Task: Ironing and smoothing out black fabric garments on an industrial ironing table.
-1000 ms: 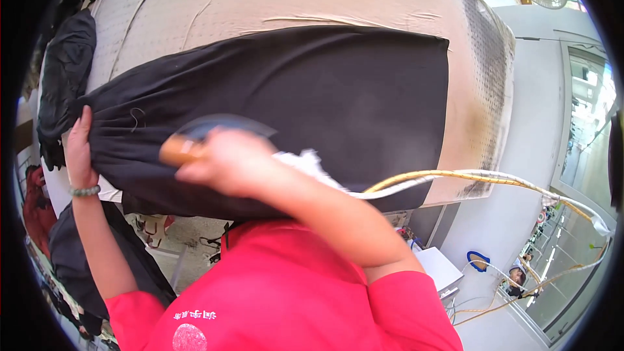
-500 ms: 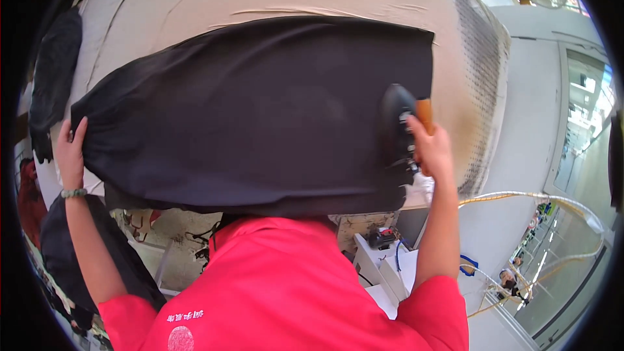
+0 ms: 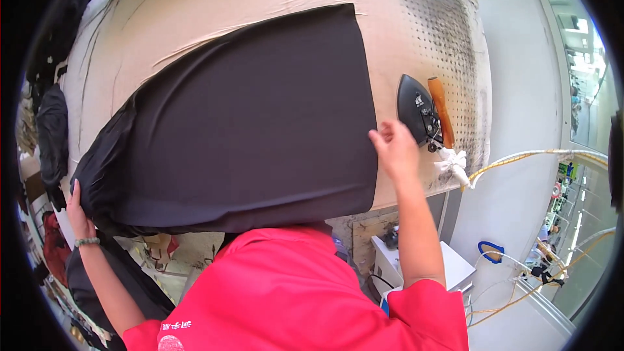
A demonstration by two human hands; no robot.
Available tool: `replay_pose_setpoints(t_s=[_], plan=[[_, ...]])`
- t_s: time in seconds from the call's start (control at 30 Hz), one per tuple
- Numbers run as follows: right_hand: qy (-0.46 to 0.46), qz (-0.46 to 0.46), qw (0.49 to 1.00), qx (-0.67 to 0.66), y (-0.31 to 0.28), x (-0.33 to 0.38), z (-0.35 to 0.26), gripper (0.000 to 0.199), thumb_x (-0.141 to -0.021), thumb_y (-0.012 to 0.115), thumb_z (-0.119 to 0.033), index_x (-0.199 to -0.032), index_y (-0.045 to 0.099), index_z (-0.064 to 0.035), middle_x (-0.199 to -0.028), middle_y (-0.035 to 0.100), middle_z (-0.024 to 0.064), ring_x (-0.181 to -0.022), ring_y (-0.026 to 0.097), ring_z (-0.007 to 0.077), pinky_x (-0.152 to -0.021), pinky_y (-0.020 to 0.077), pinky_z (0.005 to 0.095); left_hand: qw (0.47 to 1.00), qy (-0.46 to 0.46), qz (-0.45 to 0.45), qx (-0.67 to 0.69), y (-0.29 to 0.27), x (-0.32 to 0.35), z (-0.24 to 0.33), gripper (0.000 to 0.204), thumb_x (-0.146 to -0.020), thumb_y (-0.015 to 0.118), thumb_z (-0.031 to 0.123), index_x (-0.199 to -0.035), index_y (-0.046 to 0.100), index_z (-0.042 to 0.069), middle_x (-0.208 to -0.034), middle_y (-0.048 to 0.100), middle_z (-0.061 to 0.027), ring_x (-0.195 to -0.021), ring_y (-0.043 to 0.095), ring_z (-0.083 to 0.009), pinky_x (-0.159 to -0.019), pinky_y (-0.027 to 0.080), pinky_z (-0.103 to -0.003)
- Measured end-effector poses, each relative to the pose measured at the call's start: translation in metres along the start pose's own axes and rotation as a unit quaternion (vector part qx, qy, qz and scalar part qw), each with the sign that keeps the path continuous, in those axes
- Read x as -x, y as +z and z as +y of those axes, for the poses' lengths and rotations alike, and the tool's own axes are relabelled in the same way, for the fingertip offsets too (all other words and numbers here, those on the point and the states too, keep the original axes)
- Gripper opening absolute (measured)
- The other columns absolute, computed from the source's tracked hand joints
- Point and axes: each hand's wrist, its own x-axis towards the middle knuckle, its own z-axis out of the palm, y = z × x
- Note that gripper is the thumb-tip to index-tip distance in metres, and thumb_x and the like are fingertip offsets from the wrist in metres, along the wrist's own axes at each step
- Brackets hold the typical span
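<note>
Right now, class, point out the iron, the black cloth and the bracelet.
Iron [image 3: 415, 112], head view: middle of its black body.
Black cloth [image 3: 253, 120], head view: its broad, flat middle.
Bracelet [image 3: 87, 242], head view: its beads.

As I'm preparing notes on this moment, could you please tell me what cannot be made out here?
All in the head view:
Underside of the iron: hidden by its own body.
Part of the table: covered by the black garment.
Some fingers of the left hand: hidden at the garment's bunched edge.
Part of the hose: cut off by the dark right rim.
</note>
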Motion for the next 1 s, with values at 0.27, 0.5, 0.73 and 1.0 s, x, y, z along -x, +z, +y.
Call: replay_pose_setpoints(t_s=[0.27,0.5,0.73,1.0], plan=[[0.054,0.003,0.975,-0.216,0.022,0.021,-0.003,0.031,-0.085,0.077,-0.012,-0.111,0.063,-0.0009,-0.081,0.068,0.0092,-0.074,0.068,0.0233,-0.069,0.0542,0.0379,0.999,0.017,0.007,0.04,0.021,0.039,0.012,0.037,-0.101,0.063,0.021,-0.13,0.062,-0.001,-0.129,0.068,-0.0121,-0.117,0.066,-0.0226,-0.103,0.05,-0.035],[0.021,-0.186,0.944,-0.272,0.022,0.088,-0.005,0.022,-0.084,0.074,-0.014,-0.103,0.069,-0.004,-0.076,0.067,0.0071,-0.072,0.067,0.0206,-0.072,0.0552,0.0343,0.995,-0.019,0.006,0.097,0.03,0.046,0.011,0.039,-0.1,0.064,0.02,-0.132,0.06,-0.001,-0.13,0.066,-0.0131,-0.115,0.067,-0.0235,-0.103,0.051,-0.037],[-0.04,0.027,0.993,-0.108,0.024,0.036,0.017,0.025,-0.087,0.074,-0.018,-0.106,0.065,-0.006,-0.092,0.064,0.0101,-0.084,0.065,0.0299,-0.074,0.0532,0.0428,0.995,-0.024,-0.021,0.098,0.031,0.048,0.006,0.04,-0.1,0.064,0.022,-0.132,0.061,-0.002,-0.131,0.067,-0.0127,-0.119,0.065,-0.0244,-0.107,0.049,-0.037],[-0.196,0.106,0.97,-0.101,0.044,0.064,-0.019,0.015,-0.085,0.076,-0.01,-0.098,0.07,-0.0066,-0.088,0.064,0.0074,-0.077,0.067,0.0258,-0.065,0.0536,0.0349,0.994,-0.035,-0.039,0.092,0.035,0.055,0.01,0.041,-0.101,0.063,0.024,-0.132,0.061,-0.002,-0.132,0.066,-0.012,-0.12,0.064,-0.023,-0.107,0.048,-0.037]])
